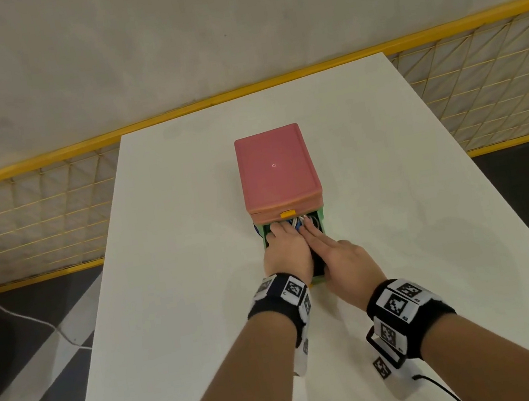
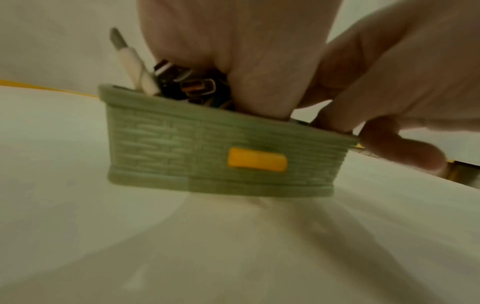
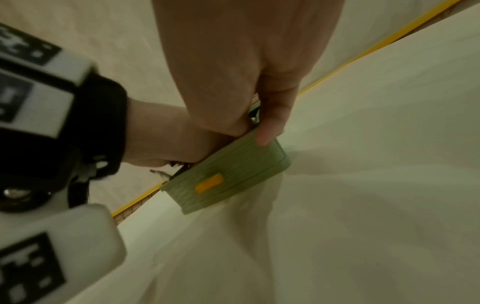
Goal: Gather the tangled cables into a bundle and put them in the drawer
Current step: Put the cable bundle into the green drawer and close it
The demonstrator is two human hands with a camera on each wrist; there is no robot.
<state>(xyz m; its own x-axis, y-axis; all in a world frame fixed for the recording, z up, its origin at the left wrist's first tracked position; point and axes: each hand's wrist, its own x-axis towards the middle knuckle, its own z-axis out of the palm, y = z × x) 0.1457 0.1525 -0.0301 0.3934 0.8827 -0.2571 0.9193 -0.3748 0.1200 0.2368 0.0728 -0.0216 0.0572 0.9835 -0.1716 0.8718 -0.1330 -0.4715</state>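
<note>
Two hands (image 1: 287,252) press cables (image 2: 182,82) in one drawer (image 2: 221,148).

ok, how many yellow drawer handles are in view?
2. One handle sits on the closed top front of the pink unit. The other is on the front of the open green drawer, clearest in the wrist views.

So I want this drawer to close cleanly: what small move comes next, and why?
Probably press the white plug down below the green drawer rim. It and the dark connectors stick up above the front wall, while both the left hand and right hand already push the cables down.
</note>
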